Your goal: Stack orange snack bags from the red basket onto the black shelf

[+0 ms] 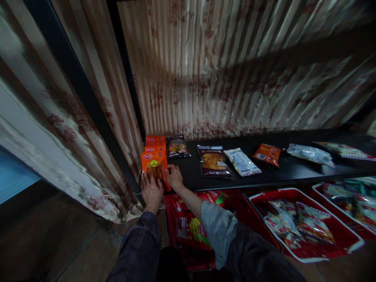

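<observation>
At the left end of the black shelf (190, 172), orange snack packets (154, 158) lie overlapping in a row. The front one has a window showing brown strips of food. My left hand (152, 192) rests on the lower left part of this packet, fingers stretched out over it. My right hand (174, 176) is at its right edge, fingers curled and closed on that side; the fingertips are partly hidden. Just behind my right hand lies a dark snack packet (178, 146). A larger brown packet (214, 161) is further right, apart from my hands.
Along the shelf to the right lie a white packet (242, 161), an orange-brown packet (267, 154) and a silvery packet (310, 154). Below stand red baskets (342, 248) with packets inside. A black post (127, 64) and a striped curtain (188, 78) border the shelf.
</observation>
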The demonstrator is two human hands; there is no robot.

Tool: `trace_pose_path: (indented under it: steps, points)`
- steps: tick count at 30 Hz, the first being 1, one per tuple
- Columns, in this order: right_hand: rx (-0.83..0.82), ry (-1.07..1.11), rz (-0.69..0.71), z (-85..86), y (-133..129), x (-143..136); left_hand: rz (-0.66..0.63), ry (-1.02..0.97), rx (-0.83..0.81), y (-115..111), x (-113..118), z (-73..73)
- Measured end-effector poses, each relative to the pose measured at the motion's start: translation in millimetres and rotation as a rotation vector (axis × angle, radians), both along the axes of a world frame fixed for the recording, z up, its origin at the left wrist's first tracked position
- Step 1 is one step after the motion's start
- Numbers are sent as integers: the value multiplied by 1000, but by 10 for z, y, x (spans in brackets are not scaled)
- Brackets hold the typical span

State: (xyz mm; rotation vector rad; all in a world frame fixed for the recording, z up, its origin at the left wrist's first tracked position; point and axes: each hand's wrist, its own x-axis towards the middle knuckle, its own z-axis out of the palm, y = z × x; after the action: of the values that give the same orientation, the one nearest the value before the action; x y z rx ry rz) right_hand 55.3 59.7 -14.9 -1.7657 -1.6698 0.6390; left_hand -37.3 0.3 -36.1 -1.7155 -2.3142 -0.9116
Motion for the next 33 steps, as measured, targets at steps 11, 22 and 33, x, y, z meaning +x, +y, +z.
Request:
trace_pose_path:
  steps: [11, 22, 33]
  points:
    - [-68, 130, 27, 30, 405, 65, 13, 48, 34, 24, 4, -58]
    - [-32, 389, -13, -46, 536, 36, 19, 214, 44, 24, -10, -104]
    - [-29, 600, 17, -86, 685, 14, 7, 211, 58, 11, -3, -86]
